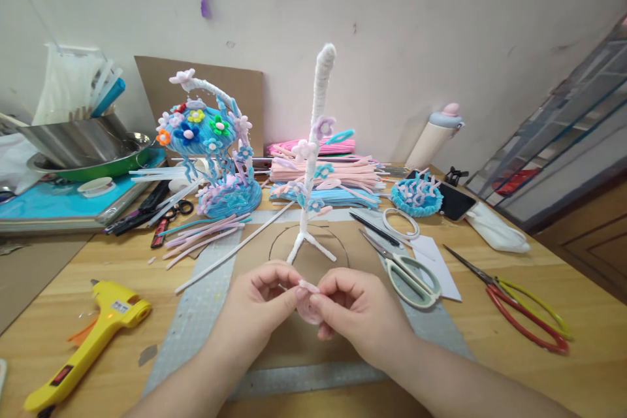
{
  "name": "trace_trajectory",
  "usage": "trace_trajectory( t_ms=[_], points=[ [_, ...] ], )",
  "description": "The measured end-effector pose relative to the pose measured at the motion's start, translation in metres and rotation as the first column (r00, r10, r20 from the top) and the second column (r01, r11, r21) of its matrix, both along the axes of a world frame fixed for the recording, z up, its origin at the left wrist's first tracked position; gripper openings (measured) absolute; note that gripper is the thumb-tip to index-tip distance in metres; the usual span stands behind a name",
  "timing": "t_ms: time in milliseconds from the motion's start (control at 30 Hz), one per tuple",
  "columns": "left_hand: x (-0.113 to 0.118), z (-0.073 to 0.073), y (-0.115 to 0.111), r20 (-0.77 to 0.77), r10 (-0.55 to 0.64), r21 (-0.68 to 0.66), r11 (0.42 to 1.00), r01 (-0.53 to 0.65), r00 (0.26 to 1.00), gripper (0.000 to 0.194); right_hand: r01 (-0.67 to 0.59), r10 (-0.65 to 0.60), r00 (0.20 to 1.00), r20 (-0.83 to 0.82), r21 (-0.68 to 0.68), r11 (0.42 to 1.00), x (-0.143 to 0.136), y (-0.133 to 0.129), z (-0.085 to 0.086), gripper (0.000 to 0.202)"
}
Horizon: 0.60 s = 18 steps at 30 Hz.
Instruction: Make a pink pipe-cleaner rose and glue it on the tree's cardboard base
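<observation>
Between my two hands is a small pale pink coil of pipe cleaner [308,308], pinched by thumbs and fingers. My left hand [274,294] grips its upper left edge, and my right hand [345,300] grips its right side; the fingers hide part of it. Just beyond them stands a white wrapped stem [317,104] on splayed legs, with pipe cleaner flowers [323,172] and leaves along it. Its feet rest on a brown cardboard sheet [255,248] marked with a drawn circle.
A yellow glue gun [105,320] lies at left. Pale green scissors [414,281] and red-and-yellow-handled scissors [519,307] lie at right. Behind are a flower-covered blue jellyfish-like ornament [200,130], bundled pipe cleaners [328,173], a blue fuzzy dish shape [416,196] and a white bottle [431,137].
</observation>
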<state>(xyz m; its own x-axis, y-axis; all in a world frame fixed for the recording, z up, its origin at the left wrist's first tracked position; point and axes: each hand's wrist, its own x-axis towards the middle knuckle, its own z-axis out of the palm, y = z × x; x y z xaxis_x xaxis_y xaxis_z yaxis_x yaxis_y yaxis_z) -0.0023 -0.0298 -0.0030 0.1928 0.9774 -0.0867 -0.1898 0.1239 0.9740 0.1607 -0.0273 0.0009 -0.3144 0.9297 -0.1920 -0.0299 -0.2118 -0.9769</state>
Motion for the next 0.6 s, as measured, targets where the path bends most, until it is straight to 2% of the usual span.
trace_trajectory(
  t_ms=[267,400,500,600],
  points=[
    [-0.003,-0.003,-0.001,-0.070,0.038,0.054,0.998,-0.034,0.997,0.015,-0.117,0.107,0.982,-0.153,-0.059,0.991,0.003,0.004,-0.004,0.034],
    [-0.003,-0.001,-0.003,-0.145,0.095,0.204,0.977,-0.064,0.985,0.010,-0.233,0.179,0.926,-0.332,-0.133,0.963,0.007,0.006,-0.006,0.032],
    [-0.004,0.005,-0.006,-0.253,0.176,0.419,0.906,-0.056,0.951,0.007,-0.308,0.188,0.883,-0.431,-0.227,0.924,0.008,0.006,-0.006,0.035],
    [-0.007,0.012,-0.008,-0.347,0.229,0.626,0.779,0.043,0.910,0.010,-0.367,0.208,0.853,-0.478,-0.269,0.890,0.009,0.006,-0.004,0.034]
  ],
)
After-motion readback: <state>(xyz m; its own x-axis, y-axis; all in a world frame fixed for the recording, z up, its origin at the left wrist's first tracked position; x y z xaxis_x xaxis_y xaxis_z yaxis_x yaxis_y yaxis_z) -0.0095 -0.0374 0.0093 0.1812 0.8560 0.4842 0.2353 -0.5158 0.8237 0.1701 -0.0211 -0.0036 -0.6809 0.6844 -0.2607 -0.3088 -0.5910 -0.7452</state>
